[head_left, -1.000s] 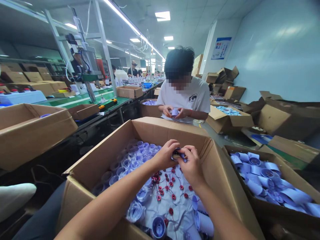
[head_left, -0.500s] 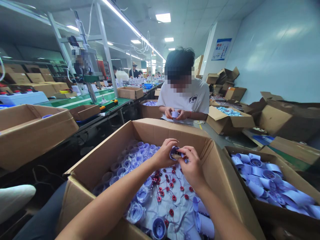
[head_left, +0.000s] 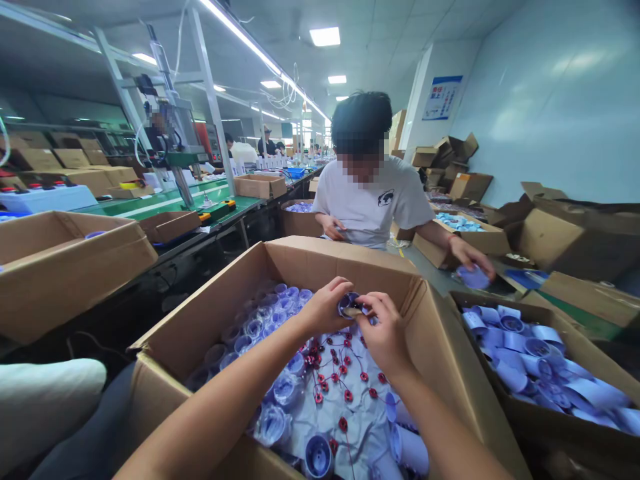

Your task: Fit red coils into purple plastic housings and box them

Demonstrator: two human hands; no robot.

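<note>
Over the large cardboard box, my left hand is closed around a small purple plastic cup, its mouth turned toward me. The fingers of my right hand pinch a thin tan piece at the cup's rim; its exact kind is unclear. Below both hands, several small red-and-black round parts with wires lie on a crumpled white sheet. Plastic-wrapped cups fill the box's left side. Unwrapped cups lie near its right wall.
A co-worker in a white shirt sits across the box, one hand holding a blurred purple cup. On the right stands a carton of loose cups. A green conveyor bench and an open carton are at left.
My hands have stayed almost still at the cup. The co-worker's hands have parted, and one arm now reaches out to the right over the cup carton with a cup.
</note>
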